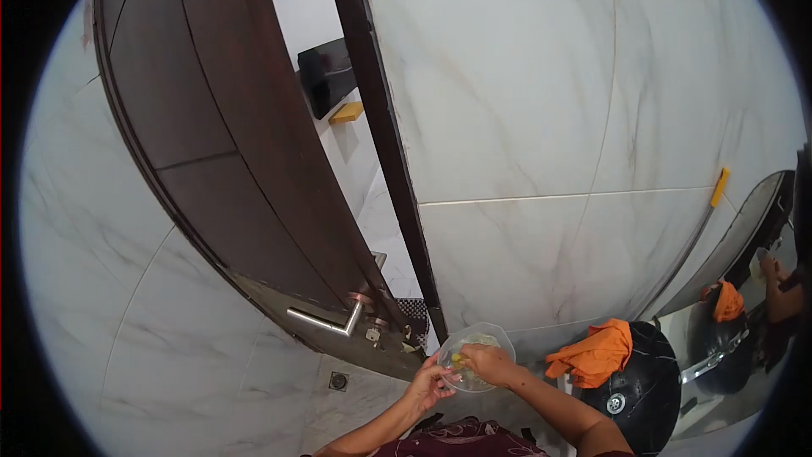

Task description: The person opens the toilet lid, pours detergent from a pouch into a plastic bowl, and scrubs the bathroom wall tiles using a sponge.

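A clear plastic bowl (499,338) is at the bottom centre, in front of my body. My left hand (430,384) grips its left edge, fingers curled against the side. Inside the bowl, my right hand (488,365) has its fingers closed on a small yellow thing (458,360) that looks like a sponge. Part of the yellow thing is hidden by the fingers. The contents of the bowl look pale and are too small to make out.
To the right is a black marbled basin (647,372) with a metal drain, an orange cloth (596,354) draped over its edge. A faucet (704,366) and mirror stand beyond. On the left, a dark door (254,118) with a metal handle (326,322) is ajar; a floor drain (338,381) lies below.
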`<state>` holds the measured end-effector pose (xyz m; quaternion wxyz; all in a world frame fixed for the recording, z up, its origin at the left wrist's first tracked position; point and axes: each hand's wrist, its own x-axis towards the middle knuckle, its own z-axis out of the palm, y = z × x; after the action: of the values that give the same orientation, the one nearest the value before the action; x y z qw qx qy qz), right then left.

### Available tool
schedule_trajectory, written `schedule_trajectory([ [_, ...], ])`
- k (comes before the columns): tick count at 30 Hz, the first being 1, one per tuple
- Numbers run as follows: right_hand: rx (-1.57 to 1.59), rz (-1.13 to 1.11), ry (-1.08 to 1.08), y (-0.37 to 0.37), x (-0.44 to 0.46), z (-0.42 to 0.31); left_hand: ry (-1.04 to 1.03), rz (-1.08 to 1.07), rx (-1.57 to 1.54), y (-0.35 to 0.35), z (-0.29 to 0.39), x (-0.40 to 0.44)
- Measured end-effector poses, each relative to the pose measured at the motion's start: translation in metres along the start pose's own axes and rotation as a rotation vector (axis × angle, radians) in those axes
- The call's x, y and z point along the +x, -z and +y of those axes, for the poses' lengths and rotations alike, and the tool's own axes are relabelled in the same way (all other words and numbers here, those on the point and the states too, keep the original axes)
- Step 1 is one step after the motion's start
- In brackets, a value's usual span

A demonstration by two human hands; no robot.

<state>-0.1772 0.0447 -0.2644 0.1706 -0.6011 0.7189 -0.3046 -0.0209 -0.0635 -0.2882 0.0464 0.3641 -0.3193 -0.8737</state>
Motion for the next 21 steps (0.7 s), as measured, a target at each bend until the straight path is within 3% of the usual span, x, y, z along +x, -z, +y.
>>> schedule_trajectory([
  [3,-0.078,-0.141,0.072,0.017,0.004,-0.003,-0.016,0.011,-0.069,-0.006,-0.005,-0.002],
  [6,0.063,-0.05,0.092,0.043,0.012,-0.014,-0.066,0.026,-0.144,-0.014,0.004,0.002],
  [9,0.164,0.186,0.161,0.095,0.032,-0.036,-0.079,0.033,-0.191,-0.02,0.007,0.0],
  [13,0.078,0.667,0.317,0.195,0.067,-0.075,-0.114,-0.014,-0.238,-0.024,0.015,-0.005],
  [15,-0.132,0.957,0.425,0.232,0.083,-0.095,-0.125,-0.021,-0.262,-0.023,0.016,-0.006],
  [18,-0.797,1.017,0.459,0.228,0.118,-0.058,-0.133,-0.017,-0.276,-0.02,0.012,-0.009],
  [21,-1.096,0.673,0.679,0.153,0.123,0.016,-0.109,-0.003,-0.292,-0.013,0.008,-0.012],
])
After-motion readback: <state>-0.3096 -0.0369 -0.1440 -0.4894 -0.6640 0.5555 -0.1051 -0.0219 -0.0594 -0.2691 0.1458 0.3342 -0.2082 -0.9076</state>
